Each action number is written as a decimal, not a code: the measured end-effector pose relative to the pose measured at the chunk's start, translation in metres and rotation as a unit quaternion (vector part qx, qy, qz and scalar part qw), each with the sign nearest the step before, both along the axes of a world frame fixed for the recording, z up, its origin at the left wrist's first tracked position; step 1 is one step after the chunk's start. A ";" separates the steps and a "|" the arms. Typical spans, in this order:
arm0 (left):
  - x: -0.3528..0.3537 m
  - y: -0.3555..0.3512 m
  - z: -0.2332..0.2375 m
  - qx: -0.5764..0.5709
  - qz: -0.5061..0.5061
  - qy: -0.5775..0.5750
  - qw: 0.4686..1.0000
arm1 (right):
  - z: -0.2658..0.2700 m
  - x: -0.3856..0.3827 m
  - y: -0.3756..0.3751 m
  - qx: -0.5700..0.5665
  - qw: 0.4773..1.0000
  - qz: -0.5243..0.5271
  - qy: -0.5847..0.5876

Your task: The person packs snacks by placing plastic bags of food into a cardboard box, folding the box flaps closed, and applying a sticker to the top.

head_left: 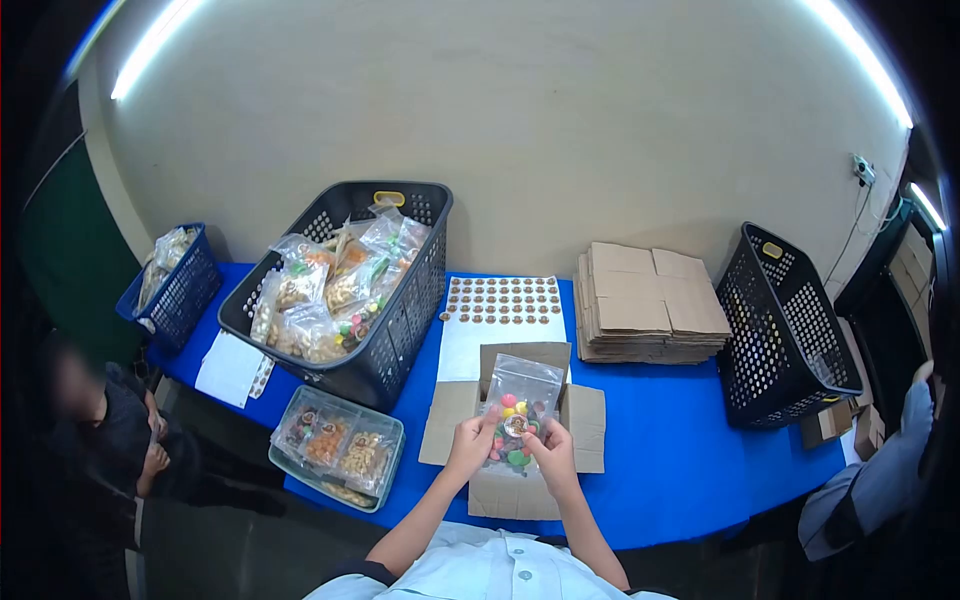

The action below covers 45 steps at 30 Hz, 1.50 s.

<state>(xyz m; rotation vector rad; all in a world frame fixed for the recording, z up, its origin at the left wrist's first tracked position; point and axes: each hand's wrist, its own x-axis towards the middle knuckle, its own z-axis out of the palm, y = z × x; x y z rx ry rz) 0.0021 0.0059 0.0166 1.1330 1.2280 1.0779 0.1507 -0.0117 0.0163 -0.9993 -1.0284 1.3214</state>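
Note:
A clear zip bag of colourful round sweets (513,403) is held over an open cardboard box (500,497), whose flaps are spread. My left hand (472,446) grips the bag's left edge, and my right hand (551,449) pinches its lower right side. A round sticker shows on the bag's front between my thumbs. Behind the box lies a white sheet with rows of round stickers (502,300). The bag and my hands hide most of the box's inside.
A large black basket (400,330) full of snack bags stands back left, near a blue basket (187,290). A clear tub (390,470) of bags sits front left. Flattened cartons (650,300) and another black basket (745,350) are right. People stand at both sides.

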 end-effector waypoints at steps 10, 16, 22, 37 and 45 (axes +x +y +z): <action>0.015 -0.012 0.024 0.061 -0.066 0.029 0.995 | 0.004 -0.013 -0.003 0.072 0.984 -0.161 -0.039; 0.019 -0.018 0.021 0.094 -0.052 0.023 0.994 | 0.001 -0.013 -0.004 0.070 0.979 -0.185 -0.040; 0.007 -0.006 0.013 0.050 -0.101 -0.014 0.993 | -0.002 -0.005 0.006 0.046 0.988 -0.141 -0.035; 0.007 -0.007 0.008 0.021 -0.073 -0.049 0.996 | -0.001 -0.009 0.002 -0.003 0.996 -0.089 0.014; 0.009 -0.004 0.006 0.013 -0.025 -0.096 0.995 | 0.001 -0.002 0.012 -0.014 0.998 -0.027 0.057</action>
